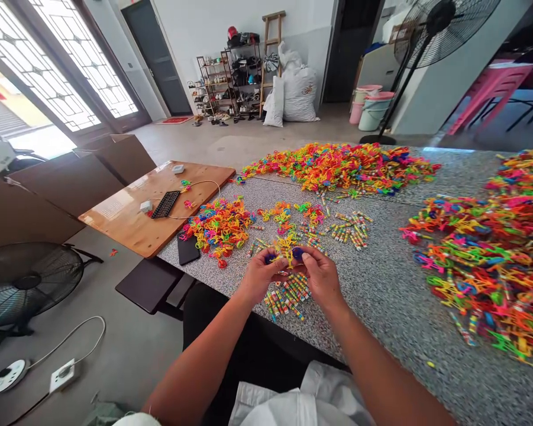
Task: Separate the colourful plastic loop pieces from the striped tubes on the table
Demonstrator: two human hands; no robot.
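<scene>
My left hand (261, 275) and my right hand (323, 278) meet over the near edge of the speckled table, fingers pinched. Between them is a small yellow plastic piece (289, 255). A dark blue round piece (297, 253) sits at my right fingertips, and another dark blue piece (270, 258) shows at my left fingers. How these parts join is too small to tell. Below the hands lie several short patterned sticks (288, 297). Loose colourful plastic pieces (224, 228) are heaped to the left, with small clusters (310, 214) just beyond.
Large heaps of colourful plastic pieces cover the table's back (337, 168) and right side (492, 254). More sticks (350, 229) lie beyond my right hand. A black phone (189, 248) rests at the left edge, beside a wooden board (128, 219). A floor fan (26, 284) stands at left.
</scene>
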